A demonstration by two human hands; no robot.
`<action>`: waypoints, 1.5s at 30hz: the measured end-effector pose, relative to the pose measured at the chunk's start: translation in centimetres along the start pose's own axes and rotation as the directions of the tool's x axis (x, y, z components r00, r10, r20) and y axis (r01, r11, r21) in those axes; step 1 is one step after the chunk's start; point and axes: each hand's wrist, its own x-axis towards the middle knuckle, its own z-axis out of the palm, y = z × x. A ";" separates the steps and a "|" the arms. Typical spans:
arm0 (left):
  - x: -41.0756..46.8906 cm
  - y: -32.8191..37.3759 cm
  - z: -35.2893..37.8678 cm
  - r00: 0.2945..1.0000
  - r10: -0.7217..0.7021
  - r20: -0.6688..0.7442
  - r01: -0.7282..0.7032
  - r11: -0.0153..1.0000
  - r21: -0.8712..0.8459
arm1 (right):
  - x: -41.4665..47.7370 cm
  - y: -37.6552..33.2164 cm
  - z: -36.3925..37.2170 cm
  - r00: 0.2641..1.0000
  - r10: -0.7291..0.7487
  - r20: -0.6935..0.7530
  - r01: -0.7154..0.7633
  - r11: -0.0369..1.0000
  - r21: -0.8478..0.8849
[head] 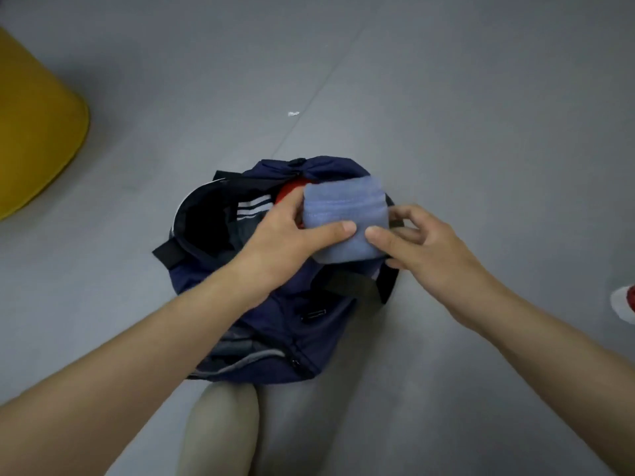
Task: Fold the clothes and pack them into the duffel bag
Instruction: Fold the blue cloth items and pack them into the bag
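Observation:
A navy duffel bag (275,304) with black straps lies open on the grey floor in front of me. Over its open top I hold a folded light-blue garment (345,209). My left hand (292,238) grips its left side, thumb laid across the near edge. My right hand (422,245) pinches the right side, thumb on top. Inside the bag, a red garment (292,190) shows beside a dark garment with white stripes (254,206).
A yellow rounded object (34,125) stands at the far left. A small white scrap (293,114) lies on the floor beyond the bag. A red and white item (623,304) sits at the right edge. My knee (220,427) is just below the bag.

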 end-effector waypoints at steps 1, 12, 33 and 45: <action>1.1 0.2 -1.3 0.996 0.029 -0.084 -0.030 0.999 -0.014 | 0.9 -0.3 1.0 0.999 -0.018 -0.042 0.016 0.999 -0.050; 6.5 -11.1 -5.6 0.952 -0.277 -0.134 0.296 0.942 0.157 | 4.9 4.4 9.3 0.927 -0.127 -0.354 -0.154 0.731 -0.665; 9.0 -11.6 -4.6 0.869 -0.441 0.223 0.120 0.626 0.771 | 2.3 4.7 9.1 0.969 -0.117 -0.218 -0.108 0.593 -0.798; 5.9 -13.8 -4.8 0.995 0.089 0.040 -0.075 0.442 0.894 | 1.8 6.7 10.1 0.950 -0.231 -0.212 -0.012 0.647 -0.762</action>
